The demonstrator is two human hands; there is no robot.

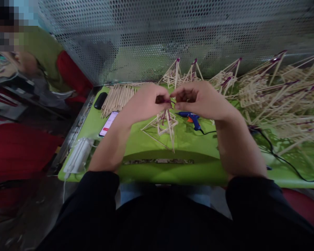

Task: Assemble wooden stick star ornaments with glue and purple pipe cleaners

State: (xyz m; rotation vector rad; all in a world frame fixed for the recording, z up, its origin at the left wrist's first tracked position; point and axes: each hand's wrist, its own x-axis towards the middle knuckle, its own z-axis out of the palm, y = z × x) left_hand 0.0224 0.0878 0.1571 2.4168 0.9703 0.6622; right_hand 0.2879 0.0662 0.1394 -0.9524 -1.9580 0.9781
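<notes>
A small frame of thin wooden sticks (165, 129) stands on the green table in front of me, with purple strands running down from its peak. My left hand (151, 101) pinches at that peak, its fingertips closed around the dark purple cord (173, 102). From there a short length of the cord reaches across to my right hand (200, 100), whose thumb and fingers are curled in at its end. The fingers partly hide the cord. Just below my right hand lies a blue glue gun (192, 118) with an orange trigger, its nozzle pointing left toward the frame.
Several stick frames with purple tips (226, 83) crowd the back and right. Loose sticks (117, 99), a black mouse-like object (100, 100), a phone (108, 123) and a white power strip (79, 155) lie left. A perforated metal panel (157, 38) stands behind. Another person sits far left.
</notes>
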